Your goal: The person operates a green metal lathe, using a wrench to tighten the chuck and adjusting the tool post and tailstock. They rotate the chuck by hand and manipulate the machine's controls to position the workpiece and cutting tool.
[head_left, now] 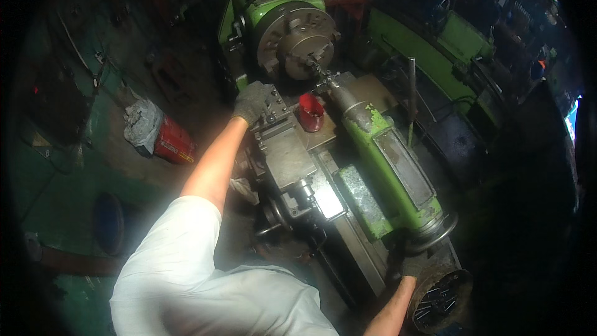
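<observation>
I stand over a green metal lathe (385,168). My left hand (252,101), in a grey glove, rests on top of the tool post (273,112) on the carriage. My right hand (410,261), also gloved, grips the tailstock handwheel (438,230) at the lower right. The green tailstock points its drill (323,78) into a small workpiece held in the round steel chuck (298,37). A red cup (311,112) sits on the carriage just right of my left hand.
A red box (174,143) and a crumpled grey rag (143,121) lie on the green floor to the left. A round tin of metal pieces (441,298) stands under the handwheel. A second green machine (435,50) is at the back right.
</observation>
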### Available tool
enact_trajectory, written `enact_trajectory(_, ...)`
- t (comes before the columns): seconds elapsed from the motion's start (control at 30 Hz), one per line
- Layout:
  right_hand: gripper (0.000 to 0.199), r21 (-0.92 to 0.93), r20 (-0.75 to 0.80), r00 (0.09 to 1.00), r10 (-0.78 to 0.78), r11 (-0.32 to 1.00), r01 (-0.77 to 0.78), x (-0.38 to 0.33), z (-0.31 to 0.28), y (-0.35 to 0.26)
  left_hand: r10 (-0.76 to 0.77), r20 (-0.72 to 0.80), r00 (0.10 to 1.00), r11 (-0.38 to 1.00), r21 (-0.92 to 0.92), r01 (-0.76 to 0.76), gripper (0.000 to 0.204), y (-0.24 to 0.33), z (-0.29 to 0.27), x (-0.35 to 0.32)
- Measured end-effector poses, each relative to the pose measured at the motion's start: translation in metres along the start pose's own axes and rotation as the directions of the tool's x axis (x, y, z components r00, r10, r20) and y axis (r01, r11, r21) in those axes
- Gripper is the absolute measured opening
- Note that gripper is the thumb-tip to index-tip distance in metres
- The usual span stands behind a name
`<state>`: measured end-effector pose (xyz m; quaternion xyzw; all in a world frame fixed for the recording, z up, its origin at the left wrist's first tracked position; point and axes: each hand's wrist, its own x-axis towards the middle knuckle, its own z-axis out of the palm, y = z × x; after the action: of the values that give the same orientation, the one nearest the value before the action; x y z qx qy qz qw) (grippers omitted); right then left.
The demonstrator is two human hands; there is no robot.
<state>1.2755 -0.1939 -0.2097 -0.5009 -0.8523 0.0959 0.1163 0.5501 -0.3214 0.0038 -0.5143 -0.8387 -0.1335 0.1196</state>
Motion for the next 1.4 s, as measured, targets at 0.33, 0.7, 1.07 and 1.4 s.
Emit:
enact_trajectory(0.33,0.033,-0.042,-0.137,0.988,0.07,0.996,-0.076,0.108,-0.119,0.026,-0.034,-0.018,0.999,0.999,0.021,0.034,0.025,-0.004,0.02,0.011)
enact_trajectory(0.7,0.043,0.032,0.376,0.886,0.27,0.952,-0.304,-0.005,-0.178,-0.102,0.0,-0.066,0.998,1.0,-0.018,-0.001,0.024,-0.007,0.019,0.001)
enact_trajectory(1.07,0.046,-0.337,0.199,0.928,0.314,0.911,-0.236,0.154,-0.163,-0.026,0.031,-0.118,0.993,0.999,0.033,-0.027,0.019,-0.018,0.026,0.006)
enact_trajectory(1.4,0.039,-0.238,-0.153,0.925,0.348,0.896,-0.376,0.108,-0.07,-0.007,-0.036,-0.007,0.999,0.999,0.013,0.036,0.018,0.003,0.009,0.009)
